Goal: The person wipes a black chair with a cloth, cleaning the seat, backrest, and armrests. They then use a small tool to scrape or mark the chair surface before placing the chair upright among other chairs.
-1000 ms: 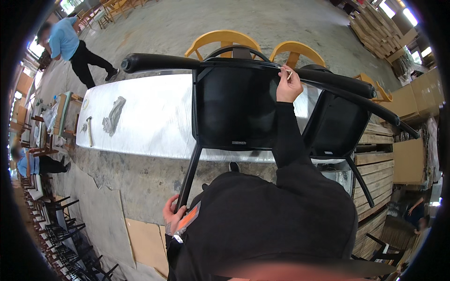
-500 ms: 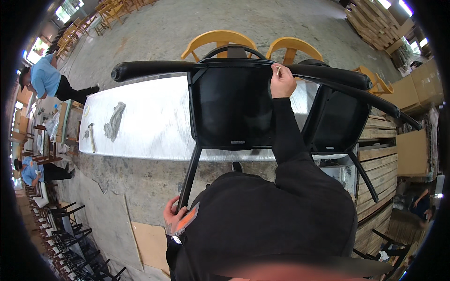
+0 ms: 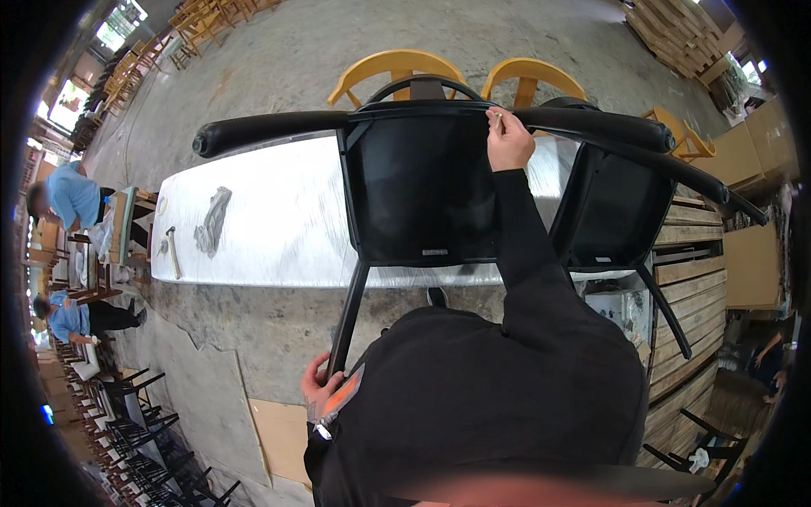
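A black chair [image 3: 421,190] rests on the wrapped white table with its seat panel facing me. A thick black leg sticks out to each side at its far edge. My left hand [image 3: 318,387] is closed round the end of the slim black leg [image 3: 348,319] that points toward me. Beside that hand is a flat orange-and-grey piece [image 3: 343,392]; I cannot tell whether it is held. My right hand [image 3: 510,145] pinches a small pale stick [image 3: 498,123] at the chair's far right corner, near the thick leg.
Another black chair [image 3: 617,207] stands close on the right. A hammer [image 3: 174,252] and a crumpled grey cloth [image 3: 213,221] lie on the white table [image 3: 279,203]. Yellow wooden chairs [image 3: 397,64] stand beyond it. Slatted wood [image 3: 688,287] is at right; two people in blue work at left.
Both hands keep their places on the chair, the right one shifting slightly at the corner. The view has turned a little. At far left, the upper person in blue has bent over a bench.
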Available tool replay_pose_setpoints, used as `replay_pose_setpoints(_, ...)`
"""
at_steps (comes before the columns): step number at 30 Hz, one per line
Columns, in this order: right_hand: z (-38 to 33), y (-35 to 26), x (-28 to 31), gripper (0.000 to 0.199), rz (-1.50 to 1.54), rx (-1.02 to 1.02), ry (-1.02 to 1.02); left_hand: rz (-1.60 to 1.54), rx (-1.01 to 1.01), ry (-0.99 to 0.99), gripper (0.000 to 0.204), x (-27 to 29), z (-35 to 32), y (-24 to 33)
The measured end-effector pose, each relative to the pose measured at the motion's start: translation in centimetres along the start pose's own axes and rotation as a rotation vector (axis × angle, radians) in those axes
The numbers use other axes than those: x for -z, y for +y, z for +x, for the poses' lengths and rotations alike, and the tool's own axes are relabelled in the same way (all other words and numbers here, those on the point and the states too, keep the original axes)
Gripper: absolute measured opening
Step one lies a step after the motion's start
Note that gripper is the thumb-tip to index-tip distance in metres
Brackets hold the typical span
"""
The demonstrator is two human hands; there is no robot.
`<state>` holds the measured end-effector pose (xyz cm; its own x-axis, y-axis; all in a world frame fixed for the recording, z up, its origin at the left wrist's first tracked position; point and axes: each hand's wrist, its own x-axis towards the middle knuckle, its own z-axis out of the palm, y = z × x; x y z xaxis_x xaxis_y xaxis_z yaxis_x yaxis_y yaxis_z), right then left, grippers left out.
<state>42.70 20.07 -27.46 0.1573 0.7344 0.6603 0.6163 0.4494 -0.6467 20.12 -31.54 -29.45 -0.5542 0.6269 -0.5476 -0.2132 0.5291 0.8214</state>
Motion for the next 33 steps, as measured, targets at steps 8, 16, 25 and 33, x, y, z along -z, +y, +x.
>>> replay_pose_setpoints(8,-1.2,0.5,2.2,0.009,0.303,0.041,0.124,0.066,0.018,-0.013,0.053,0.3,-0.1,0.3)
replay_pose_setpoints(16,-3.7,4.4,5.6,0.018,0.294,-0.267,0.194,0.088,0.019,-0.006,0.054,0.1,0.1,0.3)
replay_pose_setpoints(25,-4.3,5.5,6.1,0.013,0.145,-0.141,0.139,0.150,0.021,-0.012,0.053,0.4,0.3,0.2)
replay_pose_setpoints(33,-4.8,6.3,5.6,0.009,0.021,-0.072,0.050,0.097,-0.008,-0.037,0.051,0.3,0.3,0.0)
